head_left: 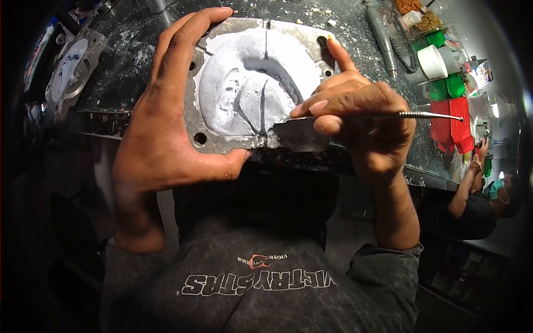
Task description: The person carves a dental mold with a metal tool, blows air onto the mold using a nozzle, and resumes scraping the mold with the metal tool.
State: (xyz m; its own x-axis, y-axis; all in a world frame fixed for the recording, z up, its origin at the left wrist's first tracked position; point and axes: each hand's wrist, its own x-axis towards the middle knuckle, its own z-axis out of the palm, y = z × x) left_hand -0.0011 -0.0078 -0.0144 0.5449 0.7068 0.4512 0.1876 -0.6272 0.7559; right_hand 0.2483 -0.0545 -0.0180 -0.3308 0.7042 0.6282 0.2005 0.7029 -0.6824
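A metal dental flask half [191, 114] filled with white plaster [217, 62] rests at the bench's near edge. The plaster holds an arch-shaped hollow with tooth-like impressions, and dark cracks run through its middle. My left hand [158, 119] grips the flask from the left, fingers at its far edge and thumb along its near edge. In my right hand [369, 114] is a thin metal dental carver [430, 115] with a ribbed shaft, held like a pen. Its working end is at the plaster's lower right, partly hidden by my fingertips. My right little finger reaches the flask's upper right corner.
Another flask part with plaster [69, 69] lies at the left. On the dark, plaster-specked bench [119, 61], a handpiece [379, 41] with a coiled cord lies at the upper right. Beyond are a white tub [432, 62], green bins [454, 84], a red bin [451, 125] and another person [469, 208].
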